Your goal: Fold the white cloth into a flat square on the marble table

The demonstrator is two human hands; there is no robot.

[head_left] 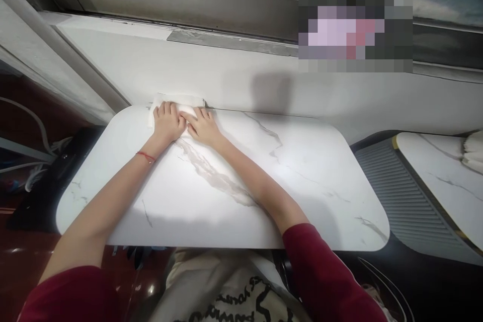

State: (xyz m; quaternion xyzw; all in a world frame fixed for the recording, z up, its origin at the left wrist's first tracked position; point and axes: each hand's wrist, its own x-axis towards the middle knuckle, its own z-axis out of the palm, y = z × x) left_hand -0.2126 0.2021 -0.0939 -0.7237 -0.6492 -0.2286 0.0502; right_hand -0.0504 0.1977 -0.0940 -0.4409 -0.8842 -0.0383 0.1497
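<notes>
A white cloth (181, 99), perhaps a paper towel, lies spread along the far edge of a white marble-patterned tabletop (302, 176). Its upper border reaches the wall behind. My left hand (167, 123) rests palm down on the cloth, fingers extended forward and slightly apart. Close beside it, my right hand (205, 127) also lies palm down on the cloth's right part, its index finger pointing toward my left thumb. Both hands press on the cloth without being wrapped round it. A thin red cord bracelet (146, 156) circles my left wrist.
A pale wall (226, 78) under a metal window frame (181, 5) runs along the table's far side. To the right stand a grey ribbed panel (403, 196) and another marble-patterned top (437, 166). White cables (37, 173) hang at the left above the dark red floor.
</notes>
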